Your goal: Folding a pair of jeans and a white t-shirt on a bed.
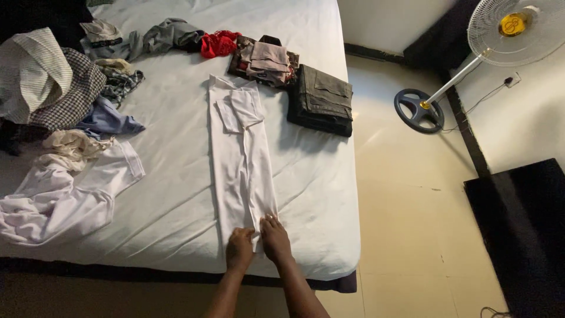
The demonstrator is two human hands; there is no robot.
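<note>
While gripped at its near end, white shirt (241,159), both hands (257,244), bed (176,206)

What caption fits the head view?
Both hands, left hand and right hand, press the near end of a long folded white shirt on a white bed beside folded dark trousers.

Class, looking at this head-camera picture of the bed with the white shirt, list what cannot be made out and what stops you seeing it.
- Head view: the near hem of the white shirt lies hidden under the left hand and right hand.
- Head view: the laundry pile is cut off by the left edge.
- Head view: the fan is cropped by the top edge.
- Head view: the bed's underside is in shadow.
</note>
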